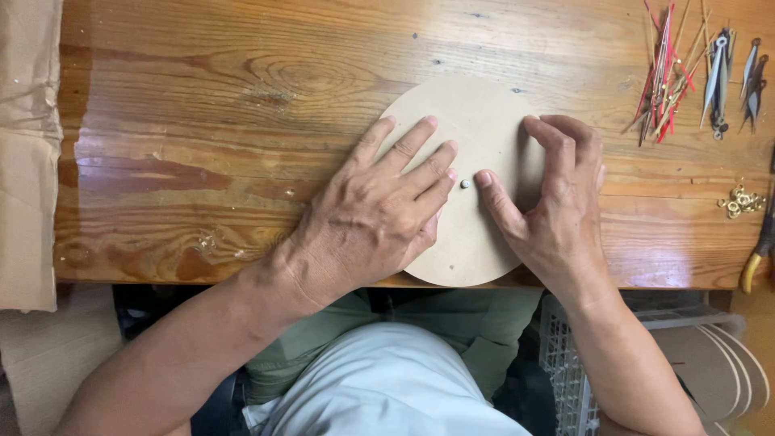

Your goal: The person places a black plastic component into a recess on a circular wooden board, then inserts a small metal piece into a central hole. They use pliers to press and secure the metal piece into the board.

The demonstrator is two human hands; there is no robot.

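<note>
Now both open grips, left hand [375, 218] and right hand [549, 202], press flat on the round board [484, 121].

Seen from above: round fibreboard disc [476, 121] flat on the wooden tabletop [202, 145], overhanging its near edge. Left hand [375, 214] spread flat on the disc's left half. Right hand [553, 202] on the right half, thumb beside a small metal shaft [465, 184] at the centre. Clock hands [670, 73] heaped near the far right corner; brass washers [741, 202] by the right edge.
</note>
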